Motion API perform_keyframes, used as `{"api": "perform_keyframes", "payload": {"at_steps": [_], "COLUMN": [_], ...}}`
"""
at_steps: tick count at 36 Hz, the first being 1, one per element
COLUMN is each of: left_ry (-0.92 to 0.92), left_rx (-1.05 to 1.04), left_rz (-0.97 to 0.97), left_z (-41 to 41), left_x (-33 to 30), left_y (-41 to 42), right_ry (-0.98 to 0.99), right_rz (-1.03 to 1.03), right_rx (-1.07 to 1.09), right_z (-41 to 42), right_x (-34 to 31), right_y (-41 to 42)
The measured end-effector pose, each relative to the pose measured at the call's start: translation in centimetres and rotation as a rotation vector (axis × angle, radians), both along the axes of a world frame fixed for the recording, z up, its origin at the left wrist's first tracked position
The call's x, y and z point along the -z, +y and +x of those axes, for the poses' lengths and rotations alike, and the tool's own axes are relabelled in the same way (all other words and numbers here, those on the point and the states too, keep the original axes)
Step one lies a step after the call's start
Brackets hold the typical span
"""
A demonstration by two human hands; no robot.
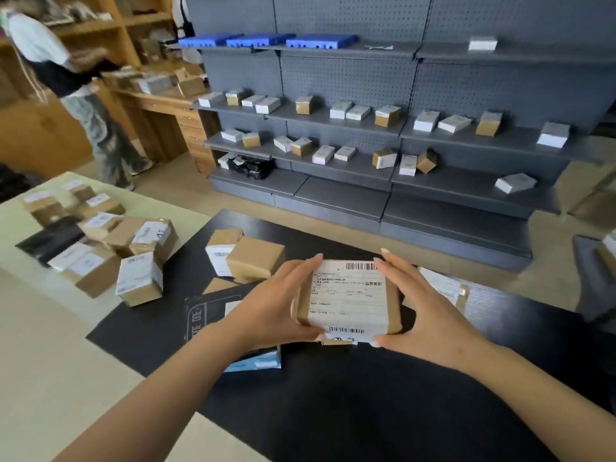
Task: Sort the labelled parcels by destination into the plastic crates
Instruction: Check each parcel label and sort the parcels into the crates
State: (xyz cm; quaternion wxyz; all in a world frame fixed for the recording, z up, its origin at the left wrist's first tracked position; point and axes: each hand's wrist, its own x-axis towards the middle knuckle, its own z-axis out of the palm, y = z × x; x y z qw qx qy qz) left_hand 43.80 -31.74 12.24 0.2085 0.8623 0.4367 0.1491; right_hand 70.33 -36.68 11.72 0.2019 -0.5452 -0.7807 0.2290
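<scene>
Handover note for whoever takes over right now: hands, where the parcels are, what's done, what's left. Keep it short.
Left hand and right hand: both grip the sides of one labelled parcel, label up, over the black table.
Unsorted parcels: a pile on the pale table at left, a few on the black table behind the held one.
Many small boxes sit on the grey shelving; blue crates lie on its top shelf.
Done: cannot tell; no crate shows parcels in it.
Left: read this label, place it, then work through the piles.

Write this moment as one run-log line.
left hand: grips brown cardboard parcel with white label | right hand: grips same | parcel: label up, above black table
</scene>
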Motion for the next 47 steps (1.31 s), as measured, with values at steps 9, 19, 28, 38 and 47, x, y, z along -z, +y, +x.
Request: {"api": "perform_keyframes", "payload": {"at_steps": [9, 19, 28, 38, 47], "left_ry": [-0.058, -0.027, -0.003, 0.000, 0.004], "left_rx": [-0.199, -0.383, -0.558, -0.786, -0.979], "left_rz": [0.094, 0.185, 0.231, 0.205, 0.249], "left_z": [-11.4, -27.3, -41.4, -53.8, -63.5], "left_x": [-1.1, -0.6, 0.6, 0.9, 1.1], "left_y": [-3.5, -8.7, -13.4, -16.6, -13.1], "right_ry": [-0.025, -0.016, -0.028, -0.088, -0.075], "right_rz": [0.037, 0.019, 0.038, 0.021, 0.044], "right_rx": [-0.214, -0.432, -0.580, -0.765, -0.907], "right_z": [-10.2, -27.1, -42.7, -57.8, -71.0], "right_x": [-1.8, -2.0, -1.0, -1.6, -2.1], "right_y": [2.4, 2.7, 2.1, 4.0, 11.0]}}
